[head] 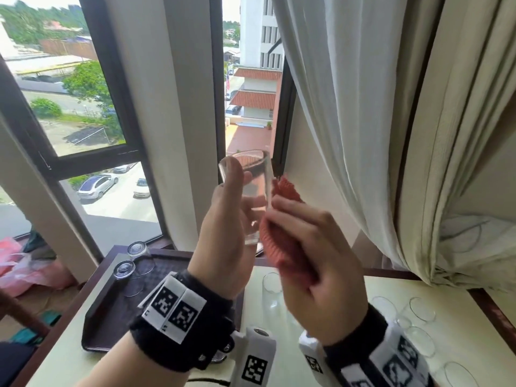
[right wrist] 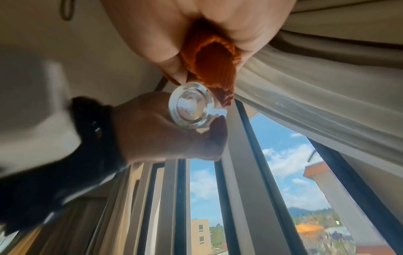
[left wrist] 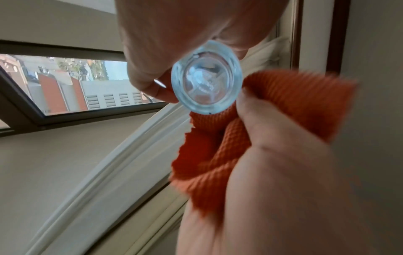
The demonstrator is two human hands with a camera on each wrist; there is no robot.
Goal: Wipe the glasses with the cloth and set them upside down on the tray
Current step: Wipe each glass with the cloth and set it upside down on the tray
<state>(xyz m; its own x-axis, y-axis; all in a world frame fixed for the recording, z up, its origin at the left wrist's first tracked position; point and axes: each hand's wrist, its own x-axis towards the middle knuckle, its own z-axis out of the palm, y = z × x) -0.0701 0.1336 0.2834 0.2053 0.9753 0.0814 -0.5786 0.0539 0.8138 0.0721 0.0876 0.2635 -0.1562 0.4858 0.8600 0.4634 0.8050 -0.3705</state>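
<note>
Your left hand (head: 226,227) grips a clear, thick-based tumbler (head: 252,191) upright in mid-air before the window, above the tray (head: 109,311). Your right hand (head: 315,277) clutches the bunched orange waffle-weave cloth (head: 282,247) against the tumbler's right side. Two glasses (head: 131,263) stand upside down on the tray.

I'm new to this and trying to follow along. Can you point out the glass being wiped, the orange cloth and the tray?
glass (head: 255,191): head view, on its clear side wall.
orange cloth (left wrist: 294,96): left wrist view, on the spread weave.
tray (head: 111,311): head view, on its bare dark floor.
</note>
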